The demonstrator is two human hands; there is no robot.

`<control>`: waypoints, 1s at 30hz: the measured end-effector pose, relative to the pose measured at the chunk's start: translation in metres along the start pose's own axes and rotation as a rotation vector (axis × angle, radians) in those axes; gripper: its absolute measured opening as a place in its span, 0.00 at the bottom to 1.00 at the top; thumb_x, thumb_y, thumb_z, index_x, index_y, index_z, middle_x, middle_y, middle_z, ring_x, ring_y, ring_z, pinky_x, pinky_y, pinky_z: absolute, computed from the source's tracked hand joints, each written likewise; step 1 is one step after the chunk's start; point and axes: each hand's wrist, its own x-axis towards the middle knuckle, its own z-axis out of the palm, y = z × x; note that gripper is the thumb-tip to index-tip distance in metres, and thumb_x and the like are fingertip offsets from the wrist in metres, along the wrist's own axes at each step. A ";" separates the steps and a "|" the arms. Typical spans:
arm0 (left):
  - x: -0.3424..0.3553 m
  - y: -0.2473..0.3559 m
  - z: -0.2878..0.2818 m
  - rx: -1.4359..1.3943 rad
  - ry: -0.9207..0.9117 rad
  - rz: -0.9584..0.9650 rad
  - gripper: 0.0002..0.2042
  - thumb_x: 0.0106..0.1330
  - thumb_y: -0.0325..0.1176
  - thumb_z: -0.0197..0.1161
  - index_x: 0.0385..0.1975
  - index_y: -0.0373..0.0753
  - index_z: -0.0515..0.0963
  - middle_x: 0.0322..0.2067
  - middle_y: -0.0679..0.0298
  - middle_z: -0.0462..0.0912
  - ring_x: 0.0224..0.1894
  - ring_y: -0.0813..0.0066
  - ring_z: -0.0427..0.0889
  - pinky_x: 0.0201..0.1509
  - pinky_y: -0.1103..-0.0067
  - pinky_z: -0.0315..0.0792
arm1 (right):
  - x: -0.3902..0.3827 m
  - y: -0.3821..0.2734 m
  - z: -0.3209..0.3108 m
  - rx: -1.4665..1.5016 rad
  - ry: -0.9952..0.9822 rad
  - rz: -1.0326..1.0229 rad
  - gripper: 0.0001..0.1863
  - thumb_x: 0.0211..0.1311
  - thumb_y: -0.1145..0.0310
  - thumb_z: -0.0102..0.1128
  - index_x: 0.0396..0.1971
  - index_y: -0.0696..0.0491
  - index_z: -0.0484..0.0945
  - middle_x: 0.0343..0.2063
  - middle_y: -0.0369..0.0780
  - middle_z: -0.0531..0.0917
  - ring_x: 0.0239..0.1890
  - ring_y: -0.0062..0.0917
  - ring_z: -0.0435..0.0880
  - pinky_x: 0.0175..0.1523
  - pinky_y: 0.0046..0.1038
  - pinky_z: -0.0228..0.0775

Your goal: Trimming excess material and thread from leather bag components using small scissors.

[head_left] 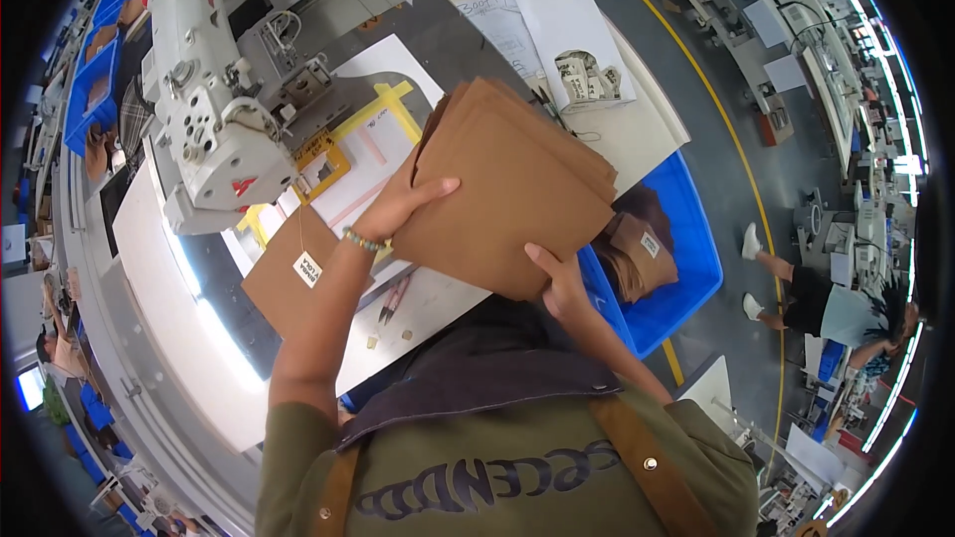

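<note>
The stack of brown sheets [509,201] was over the desk's [438,300] near edge, directly between both hands, its long axis hard to tell. The left hand [411,201] grasped its left edge; the right hand [565,288], nearer the blue bin [702,283], grasped its near corner, thumbs [436,190] on top, forearms [320,346] angled inward.

My feed shows me the left hand [406,201] and right hand [563,285] holding a brown stack [507,189]. A sewing machine [211,80] stands left, a blue bin [693,273] right.
</note>
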 end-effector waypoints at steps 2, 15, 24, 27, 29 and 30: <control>0.045 0.015 -0.003 0.038 -0.084 0.020 0.47 0.61 0.48 0.72 0.74 0.31 0.53 0.68 0.52 0.66 0.69 0.64 0.66 0.72 0.71 0.62 | 0.019 -0.006 0.000 0.072 0.012 0.004 0.30 0.62 0.67 0.71 0.61 0.57 0.69 0.55 0.39 0.76 0.60 0.27 0.74 0.64 0.31 0.65; 0.216 0.039 -0.048 0.191 -0.393 -0.532 0.49 0.59 0.56 0.73 0.73 0.32 0.57 0.67 0.52 0.69 0.68 0.65 0.70 0.69 0.71 0.67 | 0.092 0.008 0.046 0.498 0.276 0.033 0.41 0.64 0.71 0.70 0.69 0.47 0.52 0.64 0.36 0.65 0.68 0.23 0.65 0.69 0.30 0.61; 0.178 -0.008 -0.066 0.603 -0.046 -0.298 0.56 0.51 0.68 0.71 0.68 0.25 0.60 0.58 0.40 0.76 0.61 0.55 0.78 0.65 0.69 0.71 | 0.089 0.020 0.052 0.554 0.219 0.258 0.25 0.64 0.66 0.72 0.57 0.52 0.72 0.53 0.35 0.78 0.58 0.20 0.75 0.64 0.28 0.67; 0.176 0.001 -0.053 0.699 0.004 -0.323 0.56 0.53 0.72 0.67 0.67 0.24 0.63 0.55 0.40 0.79 0.58 0.53 0.80 0.64 0.69 0.72 | 0.098 0.022 0.056 0.406 0.129 0.337 0.28 0.64 0.61 0.71 0.60 0.52 0.71 0.56 0.36 0.77 0.59 0.23 0.75 0.62 0.30 0.68; 0.176 0.017 -0.042 0.758 0.025 -0.403 0.55 0.54 0.73 0.64 0.66 0.24 0.64 0.53 0.40 0.80 0.57 0.52 0.81 0.64 0.70 0.72 | 0.103 0.020 0.057 0.347 0.066 0.404 0.30 0.64 0.59 0.71 0.62 0.52 0.69 0.58 0.36 0.76 0.61 0.24 0.74 0.62 0.30 0.69; 0.180 0.031 -0.037 0.763 -0.038 -0.429 0.55 0.53 0.74 0.62 0.64 0.24 0.67 0.53 0.41 0.81 0.57 0.51 0.82 0.63 0.70 0.72 | 0.106 0.019 0.059 0.483 0.017 0.479 0.31 0.65 0.57 0.70 0.63 0.52 0.69 0.58 0.36 0.76 0.61 0.25 0.74 0.63 0.31 0.69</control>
